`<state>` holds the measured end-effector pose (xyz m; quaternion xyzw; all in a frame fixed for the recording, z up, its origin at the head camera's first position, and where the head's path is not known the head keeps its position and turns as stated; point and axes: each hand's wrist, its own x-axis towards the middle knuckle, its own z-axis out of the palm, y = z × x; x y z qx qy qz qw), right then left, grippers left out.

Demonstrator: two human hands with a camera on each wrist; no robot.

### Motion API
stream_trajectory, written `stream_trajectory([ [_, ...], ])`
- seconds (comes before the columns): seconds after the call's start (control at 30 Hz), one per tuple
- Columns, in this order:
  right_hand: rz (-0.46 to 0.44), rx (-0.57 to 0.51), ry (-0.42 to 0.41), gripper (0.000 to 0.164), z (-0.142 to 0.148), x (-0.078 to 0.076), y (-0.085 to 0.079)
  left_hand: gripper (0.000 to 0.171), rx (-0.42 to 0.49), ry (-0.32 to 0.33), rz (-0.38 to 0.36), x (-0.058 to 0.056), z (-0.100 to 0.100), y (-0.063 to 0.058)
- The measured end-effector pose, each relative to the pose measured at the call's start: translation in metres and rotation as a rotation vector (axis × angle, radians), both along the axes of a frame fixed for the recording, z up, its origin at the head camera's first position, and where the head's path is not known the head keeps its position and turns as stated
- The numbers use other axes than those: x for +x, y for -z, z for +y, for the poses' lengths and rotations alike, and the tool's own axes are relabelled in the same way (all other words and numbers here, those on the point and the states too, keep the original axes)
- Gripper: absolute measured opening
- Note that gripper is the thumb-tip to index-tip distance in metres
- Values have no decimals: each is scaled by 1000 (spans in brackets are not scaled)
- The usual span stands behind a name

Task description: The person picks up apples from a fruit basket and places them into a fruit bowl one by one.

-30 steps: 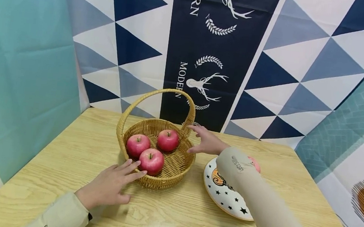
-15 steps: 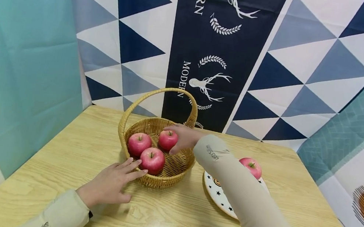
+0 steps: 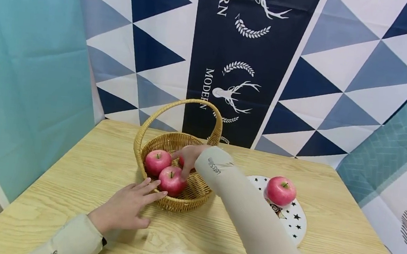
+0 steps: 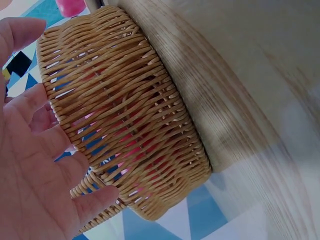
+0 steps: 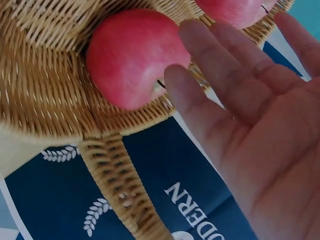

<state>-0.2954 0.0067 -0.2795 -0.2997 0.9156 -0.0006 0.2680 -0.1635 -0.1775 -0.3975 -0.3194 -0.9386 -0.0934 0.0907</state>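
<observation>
My right hand (image 3: pixel 192 154) reaches into the basket (image 3: pixel 180 205) with its fingers apart, close beside the back apple (image 5: pixel 132 57), a smooth, rounded, pink-red fruit; whether my fingertips touch it I cannot tell. My left hand (image 3: pixel 124 207) lies at the near rim, fingers extended and spread against coarse wicker. The basket is a shallow round bowl of woven golden strands, with a ribbed, arching handle (image 5: pixel 114 175). The left apple (image 3: pixel 157 162) and front apple (image 3: pixel 170 182) also sit inside, glossy and stemmed. Rightward, a star-printed white plate (image 3: pixel 298 224) bears another apple (image 3: pixel 280 191), on the wood-grained table (image 3: pixel 333 236).
</observation>
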Motion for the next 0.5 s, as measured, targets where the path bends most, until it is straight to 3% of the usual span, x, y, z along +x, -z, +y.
stream_trajectory([
  [0.13, 34, 9, 75, 80, -3, -1, 8, 65, -13, -1, -1, 0, -1, -1],
  [0.37, 6, 20, 68, 79, -7, 3, 14, 68, -30, -4, -26, 1, -1, -1],
  [0.5, 8, 28, 126, 77, -10, 4, 18, 66, -24, 4, -3, 0, -1, -1],
])
